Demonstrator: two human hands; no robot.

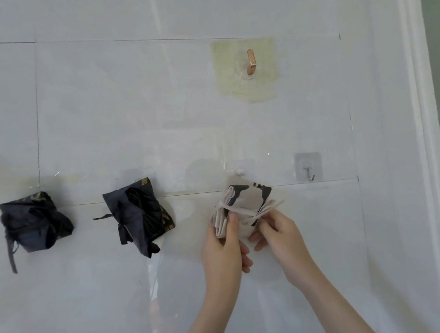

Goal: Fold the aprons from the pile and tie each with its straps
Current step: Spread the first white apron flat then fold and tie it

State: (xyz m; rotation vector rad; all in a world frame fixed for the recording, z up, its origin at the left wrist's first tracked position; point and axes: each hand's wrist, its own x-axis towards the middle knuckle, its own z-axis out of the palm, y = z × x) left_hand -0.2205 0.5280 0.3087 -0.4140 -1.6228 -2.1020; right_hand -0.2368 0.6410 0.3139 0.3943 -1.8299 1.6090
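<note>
A folded cream apron with black print hangs against the white tiled wall, bound round its middle by a cream strap. My left hand grips the bundle's lower left edge, thumb on its front. My right hand pinches the strap ends at the bundle's right side. Two dark folded aprons hang further left, each tied with its dark straps: one at the far left and one in the middle.
A copper hook sits on a yellowed patch high on the wall. A clear adhesive metal hook is just right of the cream bundle. A white door frame runs down the right edge.
</note>
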